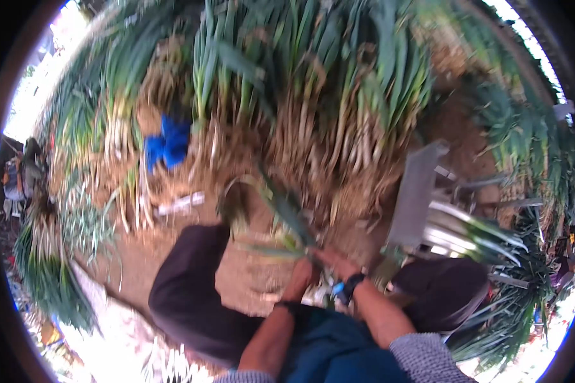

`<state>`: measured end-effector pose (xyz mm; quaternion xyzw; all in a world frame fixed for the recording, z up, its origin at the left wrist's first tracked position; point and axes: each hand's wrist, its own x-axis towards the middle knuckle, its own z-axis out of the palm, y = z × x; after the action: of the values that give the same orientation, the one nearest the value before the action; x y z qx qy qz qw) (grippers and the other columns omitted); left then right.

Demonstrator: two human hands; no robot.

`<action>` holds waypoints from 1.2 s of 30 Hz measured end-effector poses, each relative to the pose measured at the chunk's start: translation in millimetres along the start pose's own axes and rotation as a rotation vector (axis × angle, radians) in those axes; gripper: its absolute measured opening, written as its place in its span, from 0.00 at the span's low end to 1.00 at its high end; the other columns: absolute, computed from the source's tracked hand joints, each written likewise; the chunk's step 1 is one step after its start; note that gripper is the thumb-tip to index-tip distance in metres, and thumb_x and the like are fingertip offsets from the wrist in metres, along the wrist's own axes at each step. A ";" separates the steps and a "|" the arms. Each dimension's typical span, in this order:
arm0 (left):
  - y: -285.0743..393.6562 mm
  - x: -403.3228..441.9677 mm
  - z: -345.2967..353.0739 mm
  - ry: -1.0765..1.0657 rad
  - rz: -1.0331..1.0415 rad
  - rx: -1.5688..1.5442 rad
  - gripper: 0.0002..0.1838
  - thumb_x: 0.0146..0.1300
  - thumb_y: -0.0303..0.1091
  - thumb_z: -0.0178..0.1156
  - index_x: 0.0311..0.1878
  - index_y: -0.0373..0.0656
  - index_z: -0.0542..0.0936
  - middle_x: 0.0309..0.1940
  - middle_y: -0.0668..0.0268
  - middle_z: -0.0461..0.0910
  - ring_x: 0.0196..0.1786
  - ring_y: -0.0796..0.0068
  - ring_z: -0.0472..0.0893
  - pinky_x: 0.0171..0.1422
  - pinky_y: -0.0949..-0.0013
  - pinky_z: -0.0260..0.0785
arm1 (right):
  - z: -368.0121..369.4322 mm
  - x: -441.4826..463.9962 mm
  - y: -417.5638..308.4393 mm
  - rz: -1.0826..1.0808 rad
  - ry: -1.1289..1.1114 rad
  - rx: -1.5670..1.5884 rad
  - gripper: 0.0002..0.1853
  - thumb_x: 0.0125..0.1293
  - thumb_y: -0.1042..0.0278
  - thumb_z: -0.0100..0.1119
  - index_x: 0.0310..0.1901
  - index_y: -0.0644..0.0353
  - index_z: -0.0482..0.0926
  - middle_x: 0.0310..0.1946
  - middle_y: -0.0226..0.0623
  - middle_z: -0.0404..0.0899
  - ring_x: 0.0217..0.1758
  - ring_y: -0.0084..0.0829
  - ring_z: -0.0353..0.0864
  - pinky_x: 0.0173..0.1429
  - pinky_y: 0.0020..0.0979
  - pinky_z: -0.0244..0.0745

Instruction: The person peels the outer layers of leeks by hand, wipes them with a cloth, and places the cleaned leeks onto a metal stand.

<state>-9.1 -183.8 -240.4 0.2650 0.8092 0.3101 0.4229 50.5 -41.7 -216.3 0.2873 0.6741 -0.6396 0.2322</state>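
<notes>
1. While both hands are meeting low in the view, at 6 o'clock, the left hand (303, 272) is curling in and appears to be grasping a leek (289, 217) near its lower end.
2. The right hand (336, 261), with a watch (346, 288) on its wrist, is pressing close beside the left, its fingers reaching the leek; blur is hiding them, so whether they are gripping or merely touching, I cannot tell.
3. The leek is lying between knees (188, 258) spread wide, its leaves pointing towards 11 o'clock from the hands.
4. From these cues, the step in hand is probably handling this one leek at its base; the next move is calling for a steady left hold and a clear view of the right fingers.
5. At 12 o'clock, a long row of leeks (313, 83) is standing roots down on brown soil (236, 281).
6. A blue cloth (168, 144) is resting at 10 o'clock, against the row.
7. Towards 3 o'clock, a grey stool (415, 198) is standing near the right knee, with more leeks showing just beyond.
8. At 9 o'clock, a bundle (48, 274) is fanning its leaves downward.
</notes>
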 end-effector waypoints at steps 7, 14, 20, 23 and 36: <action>0.8 -1.9 -25.7 0.126 -0.104 -0.145 0.14 0.55 0.36 0.63 0.43 0.40 0.86 0.36 0.48 0.86 0.42 0.45 0.85 0.44 0.55 0.77 | 11.6 15.9 -12.5 0.188 0.131 0.288 0.23 0.64 0.50 0.66 0.52 0.61 0.84 0.39 0.34 0.84 0.42 0.26 0.80 0.48 0.35 0.75; 102.5 -50.0 -123.8 0.422 0.270 0.003 0.14 0.62 0.38 0.61 0.42 0.37 0.83 0.37 0.44 0.84 0.38 0.41 0.83 0.42 0.50 0.75 | -76.0 -21.3 -190.0 -0.470 0.288 -0.083 0.22 0.60 0.60 0.71 0.52 0.64 0.81 0.40 0.37 0.82 0.45 0.29 0.80 0.48 0.35 0.77; 200.3 -177.1 -317.2 0.827 0.435 0.041 0.15 0.67 0.28 0.60 0.55 0.35 0.76 0.42 0.51 0.82 0.42 0.57 0.83 0.45 0.60 0.77 | -248.1 -172.7 -589.0 -1.165 0.991 -0.308 0.16 0.68 0.57 0.65 0.48 0.60 0.80 0.30 0.31 0.78 0.35 0.25 0.79 0.41 0.32 0.78; 197.8 -196.1 -366.4 0.973 0.337 0.290 0.20 0.68 0.29 0.61 0.62 0.37 0.76 0.44 0.54 0.85 0.41 0.61 0.86 0.44 0.62 0.78 | -246.6 -229.6 -632.5 -1.529 1.065 -0.400 0.15 0.71 0.57 0.63 0.43 0.63 0.80 0.27 0.33 0.79 0.29 0.24 0.80 0.31 0.28 0.78; 154.0 -140.5 -361.5 0.890 0.123 0.059 0.18 0.69 0.24 0.61 0.62 0.38 0.79 0.42 0.61 0.86 0.43 0.78 0.83 0.50 0.72 0.77 | -57.8 72.6 -60.5 0.091 0.530 0.296 0.15 0.65 0.62 0.69 0.29 0.65 0.78 0.21 0.34 0.77 0.22 0.24 0.77 0.25 0.31 0.76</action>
<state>-219.8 -278.6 107.1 0.1656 0.9036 0.3951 0.0068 -40.6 21.4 -217.4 0.5048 0.5972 -0.6225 0.0323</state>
